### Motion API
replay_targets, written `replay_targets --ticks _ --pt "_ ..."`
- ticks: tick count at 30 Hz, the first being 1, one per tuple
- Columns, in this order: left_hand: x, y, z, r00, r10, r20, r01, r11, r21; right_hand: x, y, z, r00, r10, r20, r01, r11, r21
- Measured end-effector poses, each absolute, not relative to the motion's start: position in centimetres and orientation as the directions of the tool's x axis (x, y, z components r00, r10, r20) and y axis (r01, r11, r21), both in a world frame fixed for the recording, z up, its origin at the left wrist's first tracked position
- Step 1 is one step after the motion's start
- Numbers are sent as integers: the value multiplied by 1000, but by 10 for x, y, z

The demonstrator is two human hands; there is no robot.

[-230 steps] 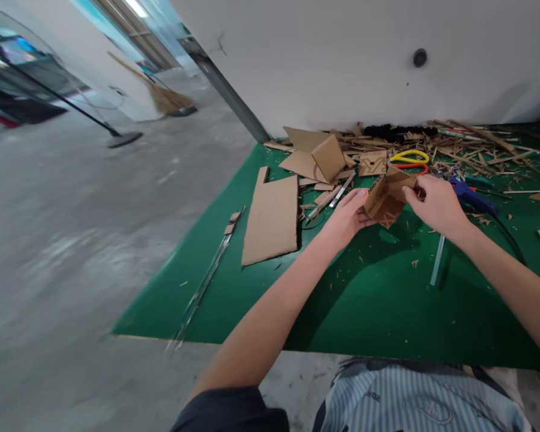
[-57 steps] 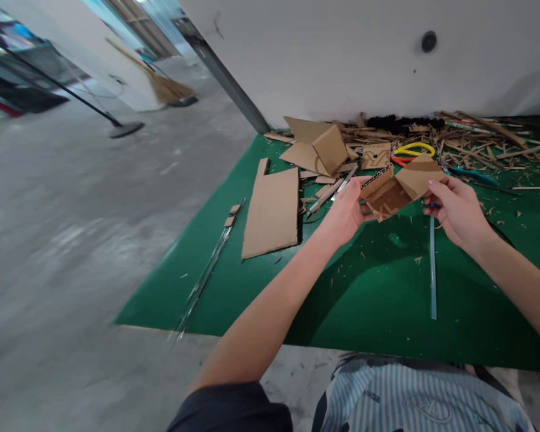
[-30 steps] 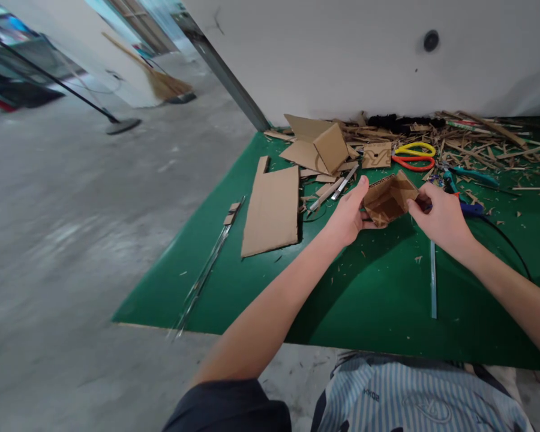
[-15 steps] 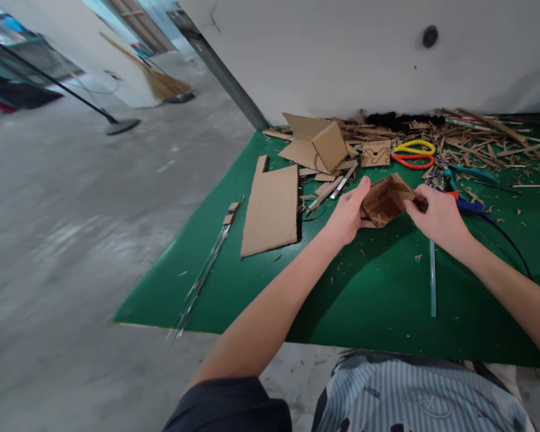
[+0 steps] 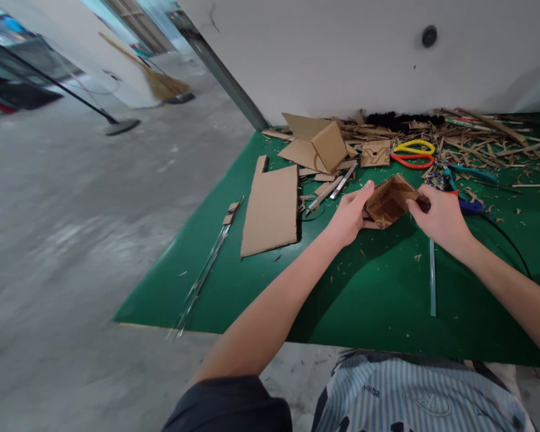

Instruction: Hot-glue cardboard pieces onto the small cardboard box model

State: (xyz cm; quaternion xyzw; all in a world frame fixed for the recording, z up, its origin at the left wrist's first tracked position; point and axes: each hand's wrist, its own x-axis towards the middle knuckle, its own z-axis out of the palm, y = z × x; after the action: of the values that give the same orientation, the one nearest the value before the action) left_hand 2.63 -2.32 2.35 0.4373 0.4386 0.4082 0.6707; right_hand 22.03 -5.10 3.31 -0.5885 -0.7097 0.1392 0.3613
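Both hands hold a small folded cardboard piece (image 5: 389,200) with cut-out patterns just above the green mat (image 5: 342,288). My left hand (image 5: 350,215) pinches its left corrugated edge between thumb and fingers. My right hand (image 5: 437,217) grips its right corner, fingers closed on it. A clear glue stick (image 5: 432,277) lies on the mat below my right hand.
A flat cardboard sheet (image 5: 272,210) lies to the left, a metal ruler (image 5: 207,273) at the mat's left edge. Folded cardboard (image 5: 321,147), yellow and red scissors (image 5: 413,153), a blue glue gun (image 5: 468,206) and many scraps lie along the white wall.
Two seconds ago the piece was spread open and raised; the hands have folded it together and lowered it toward the mat. In the last half second it has barely moved.
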Motion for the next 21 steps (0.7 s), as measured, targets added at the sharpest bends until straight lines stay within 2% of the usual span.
replay_targets --ticks 11,17,19,21 --pt "28 -27 28 310 931 -192 -152 248 957 223 -51 30 -22 940 342 726 250 -641" --pt "25 -25 34 225 958 -179 -61 197 978 223 -48 31 -93 953 289 717 265 -645" --pt "24 -24 37 190 970 -152 -22 159 987 229 -46 36 -181 948 260 750 304 -587" --pt "22 -24 39 146 984 -105 30 102 994 240 -47 42 -251 932 261 833 345 -432"
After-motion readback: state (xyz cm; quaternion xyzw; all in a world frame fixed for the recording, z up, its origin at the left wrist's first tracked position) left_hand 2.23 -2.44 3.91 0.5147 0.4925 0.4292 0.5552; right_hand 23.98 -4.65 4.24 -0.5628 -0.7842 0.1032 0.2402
